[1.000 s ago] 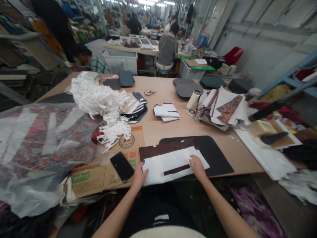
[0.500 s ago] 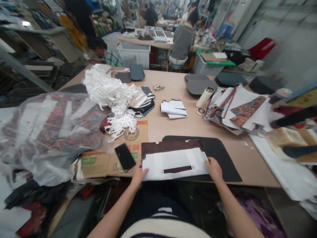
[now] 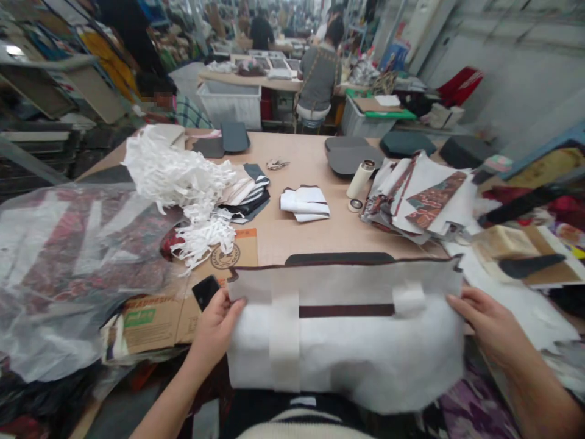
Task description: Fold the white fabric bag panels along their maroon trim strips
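Far left: a crumpled, glossy clear plastic sheet (image 3: 68, 268) lies over red patterned fabric. Beyond it sits a frothy heap of white fabric strips (image 3: 176, 189), partly over flattened corrugated cardboard (image 3: 150, 320).

Near my left: a black phone (image 3: 205, 291) rests on the cardboard, just beside my hand.

Left grip: my left grip (image 3: 218, 326) is closed narrowly on the panel's left edge, fingers curled over its face.

Centre: I hold a soft, matte white fabric panel (image 3: 342, 347) up off the tabletop (image 3: 297, 146), sagging slightly. Two paler vertical bands (image 3: 284, 335) and a flat dark brown strip (image 3: 346, 311) cross it.

Right grip: my right grip (image 3: 489, 323) holds the panel's right edge, fingers spread flatter.

Far right: a loose stack of papery white and patterned pieces (image 3: 418, 195) lies on the tabletop.
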The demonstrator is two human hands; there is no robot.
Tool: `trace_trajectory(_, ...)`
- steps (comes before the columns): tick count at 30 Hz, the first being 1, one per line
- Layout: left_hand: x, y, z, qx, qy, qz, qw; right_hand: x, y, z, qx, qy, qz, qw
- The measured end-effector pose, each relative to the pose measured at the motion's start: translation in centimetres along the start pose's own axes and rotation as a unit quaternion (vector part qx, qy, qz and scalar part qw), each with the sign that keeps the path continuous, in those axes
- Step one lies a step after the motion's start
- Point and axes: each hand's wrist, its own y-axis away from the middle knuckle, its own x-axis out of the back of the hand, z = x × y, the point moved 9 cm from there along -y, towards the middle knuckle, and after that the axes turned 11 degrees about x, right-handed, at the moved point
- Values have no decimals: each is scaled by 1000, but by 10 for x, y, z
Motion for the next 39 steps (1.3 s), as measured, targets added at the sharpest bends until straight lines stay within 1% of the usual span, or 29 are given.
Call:
trace_trajectory(1,-9,-15,-5,-4,-5,2,1000,-12,-11,5,1,-17,-10,1000)
trace_trajectory(2,-19,-30,-13,-7,-19,3,1000,-29,-23,15,2,-33,-25,999)
trace_trajectory(4,-40,-62,-39,-9,-76,5,997,-71,-47,45,-2,-45,-74,996)
trace_trajectory(5,-47,-77,-54,-9,-123,8,992,-91,-57,62,5,-39,-95,995)
trace_trajectory(7,-59,-101,-82,-7,-243,14,970,-123,-75,94,20,-7,-119,993)
trace_trajectory(8,-63,-109,-90,-15,-298,23,954,-134,-82,108,24,16,-120,992)
trace_trajectory(9,-67,-116,-93,-35,-345,39,937,-142,-88,120,23,41,-116,992)
trace_trajectory(10,-74,-120,-91,-63,-380,57,921,-147,-93,129,21,65,-108,992)
trace_trajectory(11,-85,-123,-84,-98,-405,71,906,-151,-97,135,20,87,-99,991)
trace_trajectory(12,-102,-124,-75,-135,-423,71,893,-154,-102,138,21,103,-89,990)
trace_trajectory(13,-126,-124,-67,-169,-438,52,881,-157,-106,139,25,113,-79,990)
trace_trajectory(14,-156,-124,-60,-197,-449,15,871,-160,-110,139,29,118,-68,990)
trace_trajectory(17,-262,-119,-43,-270,-454,-128,839,-170,-123,137,36,124,-39,991)
trace_trajectory(19,-325,-115,-33,-316,-443,-192,817,-176,-129,138,39,131,-24,990)
trace_trajectory(20,-352,-114,-28,-339,-440,-212,804,-179,-131,137,49,138,-14,989)
trace_trajectory(21,-374,-113,-25,-360,-442,-226,790,-180,-132,135,64,147,-1,987)
trace_trajectory(23,-407,-116,-19,-392,-463,-235,759,-181,-130,130,100,172,29,980)
trace_trajectory(25,-427,-122,-17,-410,-493,-233,731,-181,-124,124,132,196,54,970)
trace_trajectory(27,-438,-127,-14,-424,-509,-231,713,-181,-118,120,159,211,66,962)
trace_trajectory(28,-441,-129,-14,-428,-511,-232,708,-181,-116,117,176,220,68,957)
trace_trajectory(29,-442,-130,-13,-429,-511,-233,708,-182,-113,114,195,231,68,951)
trace_trajectory(31,-444,-134,-13,-422,-506,-231,716,-184,-109,109,229,255,68,937)
trace_trajectory(34,-445,-137,-11,-413,-496,-223,731,-186,-105,107,257,285,73,921)
trace_trajectory(36,-446,-136,-9,-421,-493,-223,728,-187,-104,106,266,301,77,912)
trace_trajectory(39,-447,-134,-8,-431,-501,-225,716,-189,-103,104,279,324,77,901)
